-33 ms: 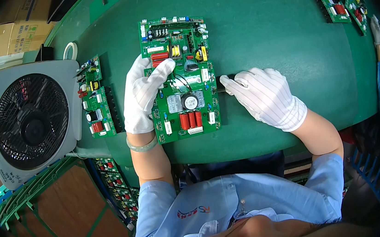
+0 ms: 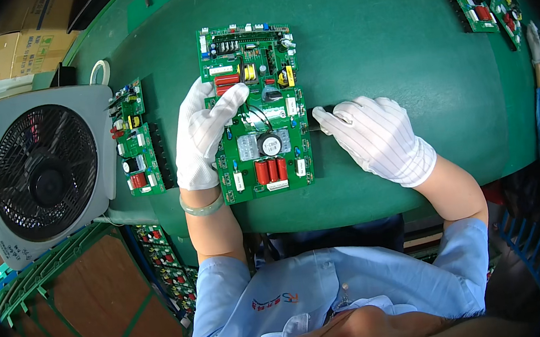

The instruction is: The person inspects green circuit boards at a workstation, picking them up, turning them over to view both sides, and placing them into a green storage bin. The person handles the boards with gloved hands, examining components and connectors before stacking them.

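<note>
A green circuit board [image 2: 258, 114] lies lengthwise away from the worker on the green table [image 2: 388, 37], gloved left hand [image 2: 204, 136] flat on it, right hand [image 2: 375, 137] open, fingertips at its edge; smaller board [image 2: 137, 140] and fan [image 2: 43, 169] stand left.

Green bench [image 2: 374, 32]: circuit boards [image 2: 258, 114], tape roll [image 2: 99, 71].

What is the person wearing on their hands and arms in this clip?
Both hands, left hand and right hand, wear white fabric gloves with fine pinstripes. A pale green bangle circles the left wrist. Light blue short sleeves leave the forearms bare.
</note>
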Demonstrator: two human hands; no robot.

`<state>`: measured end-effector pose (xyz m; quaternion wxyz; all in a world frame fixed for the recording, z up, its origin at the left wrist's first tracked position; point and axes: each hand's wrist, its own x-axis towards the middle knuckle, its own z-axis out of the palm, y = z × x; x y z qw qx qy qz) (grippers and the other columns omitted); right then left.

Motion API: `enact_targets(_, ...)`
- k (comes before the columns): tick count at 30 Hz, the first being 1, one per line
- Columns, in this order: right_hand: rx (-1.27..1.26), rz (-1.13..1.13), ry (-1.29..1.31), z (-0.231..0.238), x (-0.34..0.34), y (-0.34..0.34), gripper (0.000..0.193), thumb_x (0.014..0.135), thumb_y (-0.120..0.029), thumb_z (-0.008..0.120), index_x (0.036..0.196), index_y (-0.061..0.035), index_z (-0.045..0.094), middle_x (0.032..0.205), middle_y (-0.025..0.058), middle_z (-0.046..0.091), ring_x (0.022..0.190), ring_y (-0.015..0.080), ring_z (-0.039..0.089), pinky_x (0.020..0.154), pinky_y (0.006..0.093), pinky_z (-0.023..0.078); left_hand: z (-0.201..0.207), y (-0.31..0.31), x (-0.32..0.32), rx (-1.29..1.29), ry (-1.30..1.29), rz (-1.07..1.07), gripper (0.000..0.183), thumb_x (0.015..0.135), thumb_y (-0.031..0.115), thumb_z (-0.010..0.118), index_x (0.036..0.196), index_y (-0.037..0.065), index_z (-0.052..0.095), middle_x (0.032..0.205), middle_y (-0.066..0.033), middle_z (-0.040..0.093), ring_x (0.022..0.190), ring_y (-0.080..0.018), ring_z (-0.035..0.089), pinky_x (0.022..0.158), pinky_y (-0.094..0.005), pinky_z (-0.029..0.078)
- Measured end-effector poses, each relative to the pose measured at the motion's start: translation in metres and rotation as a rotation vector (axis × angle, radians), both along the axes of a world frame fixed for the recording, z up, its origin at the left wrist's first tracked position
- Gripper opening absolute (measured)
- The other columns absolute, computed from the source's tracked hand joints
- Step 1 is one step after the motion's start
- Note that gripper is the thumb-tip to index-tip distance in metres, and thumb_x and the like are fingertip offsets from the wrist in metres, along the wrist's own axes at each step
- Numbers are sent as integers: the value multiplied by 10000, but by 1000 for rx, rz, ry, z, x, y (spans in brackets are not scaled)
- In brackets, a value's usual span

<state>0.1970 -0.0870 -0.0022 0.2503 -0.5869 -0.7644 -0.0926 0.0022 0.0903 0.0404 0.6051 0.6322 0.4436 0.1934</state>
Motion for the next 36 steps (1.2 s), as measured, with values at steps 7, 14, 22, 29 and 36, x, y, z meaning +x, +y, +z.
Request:
enact_targets(7, -7, -19, 30, -1, -2, -1, 402, 738, -144, 687, 1125, -42, 661, 825, 28, 576, 660, 162, 544, 518, 304, 364, -2, -1, -1, -10, -35, 14, 333, 863, 114, 707, 1159, 19, 590, 995, -15, 669, 881, -70, 608, 806, -222, 465)
enact_targets(14, 69, -68, 1, 6, 1, 2, 371, 749, -146, 637, 1098, -22, 649, 784, 13, 554, 636, 143, 526, 502, 294, 372, -9, 3, -7, 3, -56, -13, 346, 852, 151, 725, 1149, 33, 594, 952, 9, 662, 790, -35, 551, 691, -193, 407)
enact_targets(22, 29, 0, 49, -1, 0, 0, 331, 771, -153, 637, 1078, -28, 650, 765, 13, 545, 638, 145, 532, 508, 295, 376, -6, 1, -3, 22, 12, 10, 337, 840, 165, 738, 1126, 42, 610, 918, 30, 652, 745, -22, 509, 666, -189, 376)
enact_targets(29, 15, 13, 33, 0, 0, 0, 331, 771, -162, 636, 1071, -24, 647, 762, 15, 542, 645, 145, 533, 521, 297, 378, -5, 1, -4, -30, -54, 16, 337, 849, 128, 721, 1149, 31, 600, 955, 4, 670, 844, -47, 586, 727, -197, 417)
enact_targets(36, 16, 5, 9, 3, 3, 1, 315, 784, -170, 636, 1064, -25, 649, 760, 11, 542, 641, 143, 530, 516, 297, 375, -4, -1, -3, 0, -21, 21, 336, 852, 120, 719, 1153, 31, 598, 980, -5, 669, 878, -62, 606, 745, -207, 435)
